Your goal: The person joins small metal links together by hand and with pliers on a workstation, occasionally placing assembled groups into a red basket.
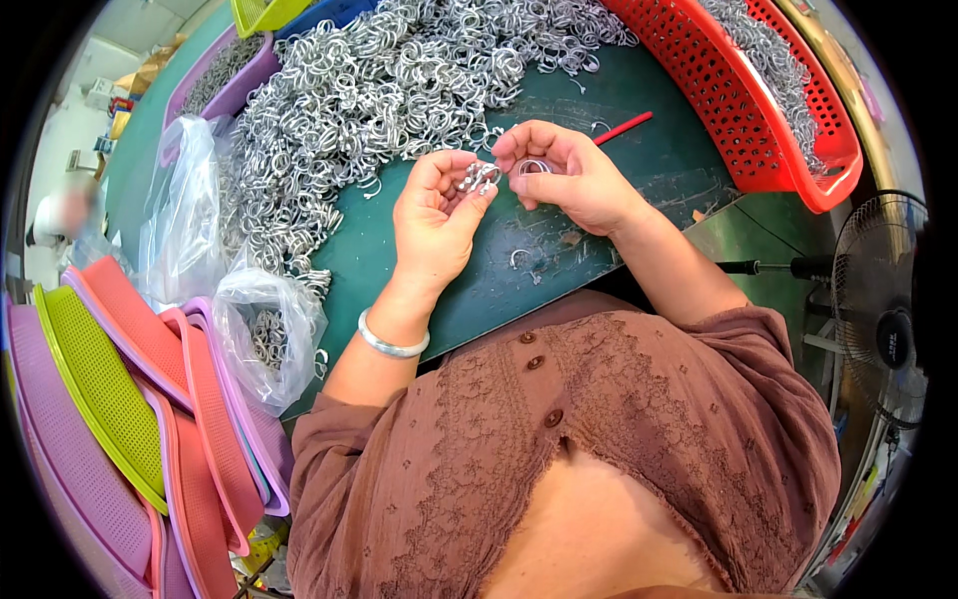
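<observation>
Presently my left hand pinches a cluster of metal rings; my right hand pinches one ring beside it, above the green table.

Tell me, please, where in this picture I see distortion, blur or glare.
In the head view, the fisheye bends the green table edge and the red basket near the dark round rim; the far left background is blurred; the heap of metal rings glints brightly, with mild glare on the clear plastic bags; the left hand and right hand are sharp and evenly lit.
</observation>
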`<state>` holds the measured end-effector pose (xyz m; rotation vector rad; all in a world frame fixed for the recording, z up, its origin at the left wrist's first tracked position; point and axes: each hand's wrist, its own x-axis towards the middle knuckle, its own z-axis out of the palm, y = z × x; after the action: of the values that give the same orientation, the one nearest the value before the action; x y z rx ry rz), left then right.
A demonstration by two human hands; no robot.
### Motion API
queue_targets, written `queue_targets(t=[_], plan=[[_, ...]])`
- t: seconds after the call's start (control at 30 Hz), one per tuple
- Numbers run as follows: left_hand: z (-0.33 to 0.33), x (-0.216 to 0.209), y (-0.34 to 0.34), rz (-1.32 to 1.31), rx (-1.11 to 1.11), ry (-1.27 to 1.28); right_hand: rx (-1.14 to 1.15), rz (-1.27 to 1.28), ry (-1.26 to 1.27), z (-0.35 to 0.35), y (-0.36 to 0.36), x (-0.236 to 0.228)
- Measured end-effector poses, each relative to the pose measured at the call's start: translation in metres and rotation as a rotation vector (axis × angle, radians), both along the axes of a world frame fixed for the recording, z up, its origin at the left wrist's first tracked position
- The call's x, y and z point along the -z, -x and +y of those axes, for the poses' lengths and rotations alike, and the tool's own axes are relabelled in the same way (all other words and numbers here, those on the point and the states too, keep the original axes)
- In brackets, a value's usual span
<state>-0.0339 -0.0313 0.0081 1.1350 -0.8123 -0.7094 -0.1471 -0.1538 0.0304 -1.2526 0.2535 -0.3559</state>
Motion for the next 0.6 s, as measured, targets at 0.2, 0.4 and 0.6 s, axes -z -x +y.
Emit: queue_targets(t=[0.2,0.4,0.6], plan=[[0.0009,0.0030,0.0004,-0.054,0.031,0.039,0.051,0.010,0.312,0.0019,-0.0035,0.0041],[0.0002,-0.0023,0.0040,0.035,0.036,0.063,0.102,0.006,0.431,0.0028,-0.0012,0.0015],[0.0004,-0.0016,0.0014,0.006,0.065,0.056,0.105,-0.088,0.535,0.0027,-0.0002,0.0019]])
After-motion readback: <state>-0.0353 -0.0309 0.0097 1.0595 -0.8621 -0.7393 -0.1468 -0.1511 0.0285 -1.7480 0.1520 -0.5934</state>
